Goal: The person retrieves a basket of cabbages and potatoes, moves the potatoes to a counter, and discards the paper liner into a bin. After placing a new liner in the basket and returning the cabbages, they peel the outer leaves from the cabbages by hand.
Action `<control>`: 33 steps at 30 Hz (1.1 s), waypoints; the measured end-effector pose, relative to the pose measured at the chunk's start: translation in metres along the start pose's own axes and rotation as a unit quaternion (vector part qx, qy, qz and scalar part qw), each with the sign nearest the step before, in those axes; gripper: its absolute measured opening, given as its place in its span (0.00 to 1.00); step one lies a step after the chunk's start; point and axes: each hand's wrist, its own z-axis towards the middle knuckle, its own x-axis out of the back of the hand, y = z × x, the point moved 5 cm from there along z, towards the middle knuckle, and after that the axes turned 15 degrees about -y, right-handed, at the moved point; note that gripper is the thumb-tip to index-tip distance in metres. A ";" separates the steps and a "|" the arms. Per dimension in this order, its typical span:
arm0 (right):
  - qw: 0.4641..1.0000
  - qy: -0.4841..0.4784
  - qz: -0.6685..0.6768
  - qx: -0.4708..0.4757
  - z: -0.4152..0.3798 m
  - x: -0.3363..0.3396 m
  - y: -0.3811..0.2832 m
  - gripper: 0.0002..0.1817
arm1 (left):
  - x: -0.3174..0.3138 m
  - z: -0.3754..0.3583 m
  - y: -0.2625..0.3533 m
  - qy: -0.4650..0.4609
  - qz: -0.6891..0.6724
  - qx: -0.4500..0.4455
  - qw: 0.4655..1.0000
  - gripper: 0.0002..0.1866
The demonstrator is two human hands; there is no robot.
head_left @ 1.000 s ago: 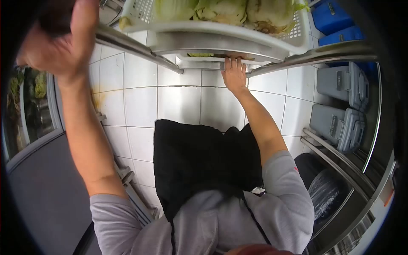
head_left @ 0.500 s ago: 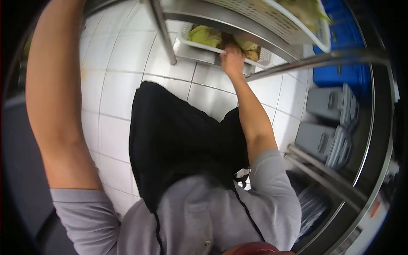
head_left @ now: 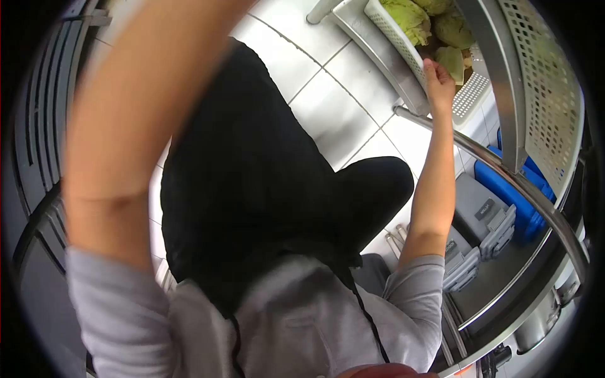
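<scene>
A white perforated basket (head_left: 398,39) sits low on a metal rack at the upper right, and my right hand (head_left: 440,85) is closed on its near rim, fingers curled over the edge. Inside are several pale green cabbages (head_left: 406,22). A loose cabbage piece (head_left: 450,63) lies right beside my fingers. My left arm reaches up past the top edge of the view, blurred, so the left hand is out of sight.
Another white basket (head_left: 542,88) stands on the shelf above, behind a metal post (head_left: 501,82). A steel rail (head_left: 479,150) crosses beside my right forearm. Grey lidded boxes (head_left: 482,208) and a blue crate (head_left: 520,205) sit to the right. White tiles (head_left: 340,104) cover the floor.
My view has turned and come closer, so the lower basket appears larger and further right. The right hand is still at its rim. My left forearm has swung to the right across the top.
</scene>
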 end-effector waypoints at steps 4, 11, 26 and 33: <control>0.939 0.123 -0.320 0.005 0.015 0.036 -0.001 0.30 | -0.046 -0.114 -0.018 -0.091 -0.152 0.257 0.950 0.18; 0.908 0.014 -0.403 -0.114 0.060 0.032 0.000 0.48 | -0.077 -0.225 0.045 -0.794 -0.096 0.161 0.578 0.12; 0.830 0.210 0.495 -0.147 0.028 0.084 0.061 0.26 | -0.065 -0.202 0.034 -0.693 -0.016 0.159 0.703 0.14; 0.939 0.155 0.264 -0.157 0.041 0.048 0.017 0.22 | -0.076 -0.200 0.022 -0.722 -0.022 0.164 0.672 0.21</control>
